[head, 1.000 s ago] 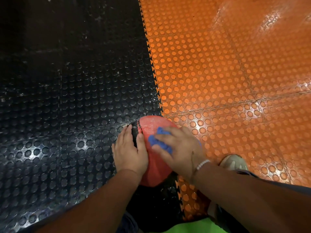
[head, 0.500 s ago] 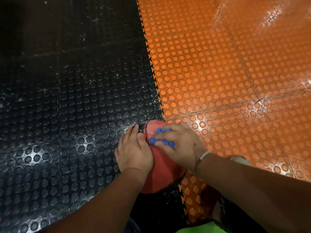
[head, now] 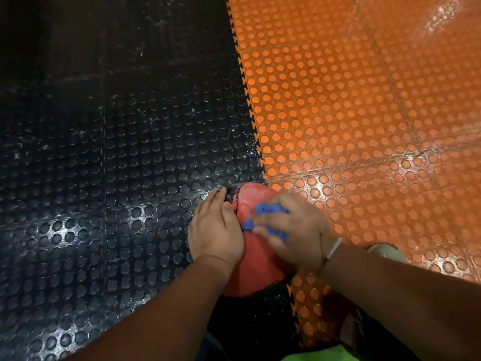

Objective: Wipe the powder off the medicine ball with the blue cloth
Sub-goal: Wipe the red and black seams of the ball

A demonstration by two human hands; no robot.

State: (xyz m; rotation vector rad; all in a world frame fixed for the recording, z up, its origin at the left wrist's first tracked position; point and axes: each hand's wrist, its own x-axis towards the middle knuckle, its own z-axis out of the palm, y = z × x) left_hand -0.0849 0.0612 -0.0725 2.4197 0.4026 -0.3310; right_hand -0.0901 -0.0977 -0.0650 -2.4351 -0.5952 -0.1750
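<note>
Ball (head: 257, 267), red, powdery; left hand (head: 216, 230) flat against it; right hand (head: 296, 230) clutching cloth (head: 269, 209); risk: ball rolls if bracing slackens.

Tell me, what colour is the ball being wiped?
The medicine ball is mostly red, black at its far-left edge; the head view shows it.

Balls: one, a round red rubber medicine ball (head: 257, 259) with a black panel.
Cloths: one, a small crumpled blue cloth (head: 269, 209).
Hands: two, the left hand (head: 214, 230) and the right hand (head: 294, 230).
Bracelets: one thin white bracelet (head: 334, 247), on the right wrist.
Shoes: one pale shoe (head: 387, 251) in view.
Floor colours: two, black studded rubber floor tiles (head: 104, 152) and orange studded rubber floor tiles (head: 364, 113).
</note>
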